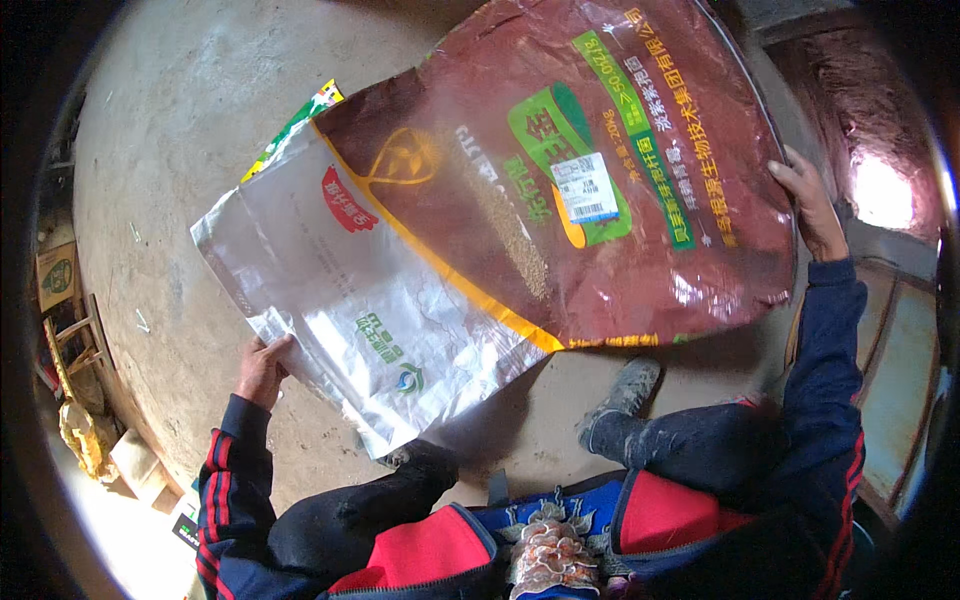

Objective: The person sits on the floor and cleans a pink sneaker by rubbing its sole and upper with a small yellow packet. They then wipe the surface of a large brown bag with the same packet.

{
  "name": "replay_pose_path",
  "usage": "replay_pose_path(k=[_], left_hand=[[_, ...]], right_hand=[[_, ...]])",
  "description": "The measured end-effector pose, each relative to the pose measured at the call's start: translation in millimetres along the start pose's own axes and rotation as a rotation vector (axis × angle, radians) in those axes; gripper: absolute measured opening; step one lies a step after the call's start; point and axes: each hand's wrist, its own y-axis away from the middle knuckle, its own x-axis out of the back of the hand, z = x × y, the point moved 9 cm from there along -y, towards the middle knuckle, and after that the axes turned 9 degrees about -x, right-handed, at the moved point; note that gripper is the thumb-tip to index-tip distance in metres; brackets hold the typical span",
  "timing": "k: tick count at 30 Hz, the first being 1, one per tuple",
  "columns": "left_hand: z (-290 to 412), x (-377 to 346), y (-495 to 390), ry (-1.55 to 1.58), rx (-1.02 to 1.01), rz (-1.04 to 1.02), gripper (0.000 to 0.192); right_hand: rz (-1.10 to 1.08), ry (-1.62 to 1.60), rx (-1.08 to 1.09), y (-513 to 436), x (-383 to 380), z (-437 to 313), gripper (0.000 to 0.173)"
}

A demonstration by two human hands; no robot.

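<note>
A large printed plastic sack [450,225] is stretched out flat between my hands above the floor. Its left part is silver, its right part maroon, with an orange band between; it bears writing and a white sticker [586,187]. My left hand [264,367] pinches the sack's silver edge, thumb on top. At the far maroon edge, my right hand [811,202] grips with the thumb on the near face and the fingers partly hidden behind. A green and yellow printed piece [289,135] sticks out from behind the sack at upper left; whether it belongs to the same sack I cannot tell.
Bare concrete floor [165,187] spreads to the left, with small scraps [142,321] on it. Along the left rim are a cardboard box [56,276], a wooden frame [82,345] and a yellow bag [79,439]. A panelled wooden piece [896,360] stands at right. My shoe [634,384] is below the sack.
</note>
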Motion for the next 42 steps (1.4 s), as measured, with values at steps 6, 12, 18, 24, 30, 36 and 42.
replay_pose_path(k=[6,12,18,24,30,36,42], left_hand=[[-25,8,1,0.009,0.135,0.023,0.026],[-46,8,15,0.014,0.211,-0.106,0.022],[-79,60,-20,-0.606,0.222,-0.755,0.041],[71,182,-153,-0.394,-0.178,0.034,0.036],[170,98,-206,-0.892,-0.260,0.032,0.034],[190,88,-255,-0.941,-0.426,0.402,0.047],[184,112,-276,-1.002,-0.330,0.577,0.049]], right_hand=[[0.072,-0.029,0.000,-5,5,10,0.042],[0.140,0.068,0.038,1,5,5,0.037],[0.192,0.105,0.060,-10,15,19,0.034],[0.253,0.133,0.063,-25,26,19,0.037],[0.411,0.201,0.107,-26,41,24,0.042],[0.341,0.374,0.162,-47,41,27,0.043],[0.386,0.168,0.023,-80,45,57,0.053]])
